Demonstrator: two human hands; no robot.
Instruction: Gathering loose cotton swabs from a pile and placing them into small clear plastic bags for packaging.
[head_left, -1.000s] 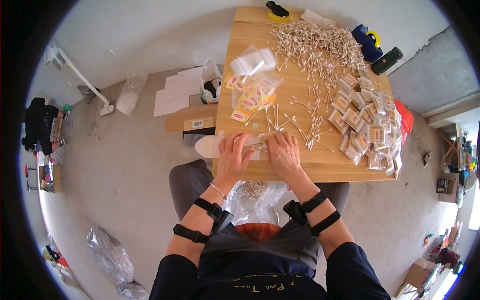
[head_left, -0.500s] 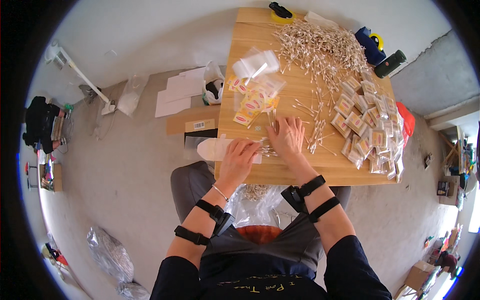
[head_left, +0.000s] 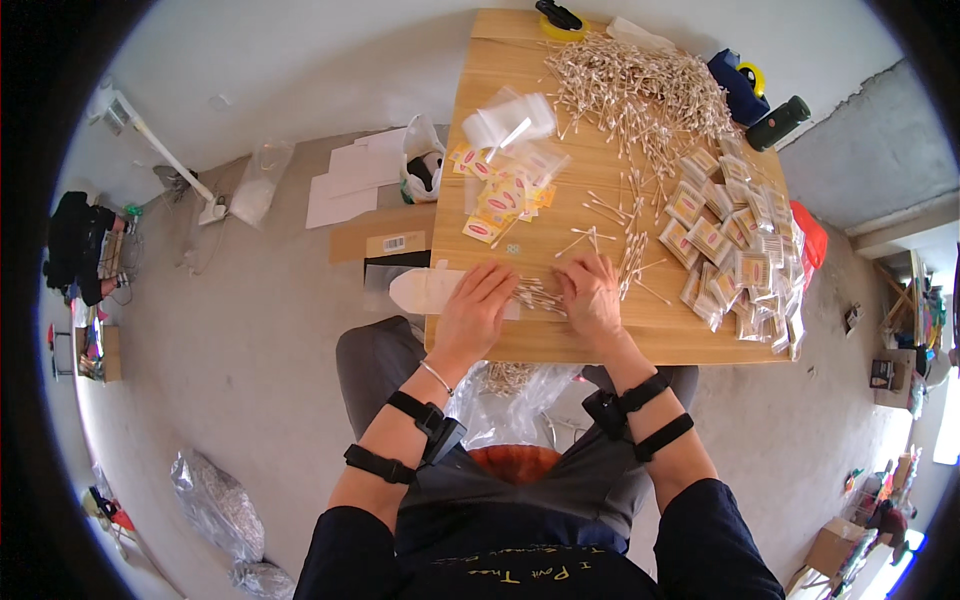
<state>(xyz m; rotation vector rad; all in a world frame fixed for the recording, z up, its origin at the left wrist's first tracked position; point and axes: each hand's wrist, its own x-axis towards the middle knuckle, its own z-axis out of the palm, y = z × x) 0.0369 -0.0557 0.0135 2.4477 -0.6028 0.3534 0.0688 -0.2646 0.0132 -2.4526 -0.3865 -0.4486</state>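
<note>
Your left hand (head_left: 482, 305) lies near the desk's front left corner, fingers together over a flat white sheet with a rounded end (head_left: 425, 292) that overhangs the left edge. A loose bundle of white-tipped wooden cotton swabs (head_left: 538, 294) lies between your hands, just in from the front edge of the pale wooden desk (head_left: 680, 345). Your right hand (head_left: 592, 297) has its fingers bent at the bundle's right end; you cannot tell whether either hand grips any swabs. Bare wood runs along the front edge right of that hand. Farther right, clear packs of swabs (head_left: 735, 250) crowd the right edge. Yellow-and-white printed cards (head_left: 500, 200) lie near the left edge, with wood showing between them and the packs, crossed by scattered swabs.
</note>
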